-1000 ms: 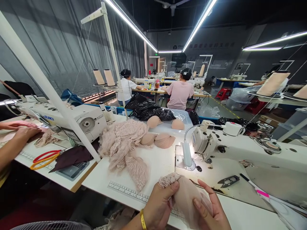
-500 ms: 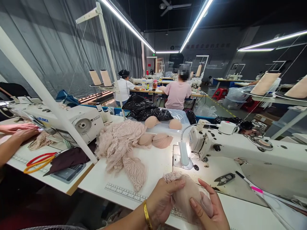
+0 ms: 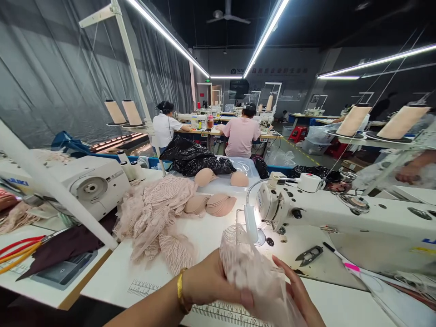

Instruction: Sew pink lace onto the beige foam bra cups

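My left hand [image 3: 209, 279], with a gold bracelet at the wrist, grips a pale beige lace piece [image 3: 243, 261] above the table's front edge. The lace is bunched and partly see-through. My right hand [image 3: 301, 297] holds the lower right part of the same piece, its index finger stretched out; its other fingers are largely hidden by the cloth. A heap of matching lace [image 3: 160, 209] lies to the left. Beyond it are stacked beige bra cups [image 3: 220, 204]. The sewing machine [image 3: 269, 204] with its lit lamp [image 3: 251, 222] stands just past my hands.
Thread snips [image 3: 309, 256] and a pink-banded pen-like tool [image 3: 350, 266] lie on the machine bed at right. A ruler strip [image 3: 225, 313] runs along the front edge. At left are a second machine [image 3: 90, 181], red-and-orange-handled scissors [image 3: 20, 252] and a thread-stand pole [image 3: 61, 186]. Two people sit ahead.
The view has swung right. The lace now covers the smooth beige side that faced me before, and my left hand has turned with it. A blurred arm appears at far right.
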Available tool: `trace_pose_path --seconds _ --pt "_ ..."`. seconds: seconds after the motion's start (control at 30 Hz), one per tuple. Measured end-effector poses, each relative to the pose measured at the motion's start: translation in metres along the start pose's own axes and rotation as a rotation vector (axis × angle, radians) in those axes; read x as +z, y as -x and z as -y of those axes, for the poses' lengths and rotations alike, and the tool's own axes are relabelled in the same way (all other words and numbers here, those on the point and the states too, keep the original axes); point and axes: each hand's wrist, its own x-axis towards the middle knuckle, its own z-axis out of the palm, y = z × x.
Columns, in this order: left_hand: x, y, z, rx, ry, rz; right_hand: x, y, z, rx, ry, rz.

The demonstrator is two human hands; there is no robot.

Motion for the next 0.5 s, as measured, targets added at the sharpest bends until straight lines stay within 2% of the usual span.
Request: trace_pose_path --seconds 0.03,0.1,0.17,0.2,0.27,0.33,0.5 --pt "-0.004 0.001 -0.007 -0.004 -0.213 0.167 -0.006 -0.012 0.004 -0.132 0.100 0.035" --pt "-0.015 -0.006 -0.011 0.078 -0.689 0.388 -0.016 -0.042 0.013 -0.525 0.409 0.230" --pt "-0.029 -0.022 -0.004 0.211 -1.122 0.495 -0.021 -0.075 0.019 -0.886 0.828 0.437" --pt "-0.036 -0.033 0.002 0.247 -1.288 0.527 -0.022 -0.089 0.020 -1.009 0.953 0.476" --pt "-0.050 -0.054 0.012 0.232 -1.468 0.584 -0.022 -0.111 0.018 -1.070 1.038 0.512" --pt "-0.061 -0.068 0.018 0.199 -1.502 0.600 -0.023 -0.121 0.012 -1.041 1.028 0.505" --pt "-0.070 -0.074 0.019 0.238 -1.473 0.554 -0.035 -0.118 0.005 -0.964 1.002 0.560"
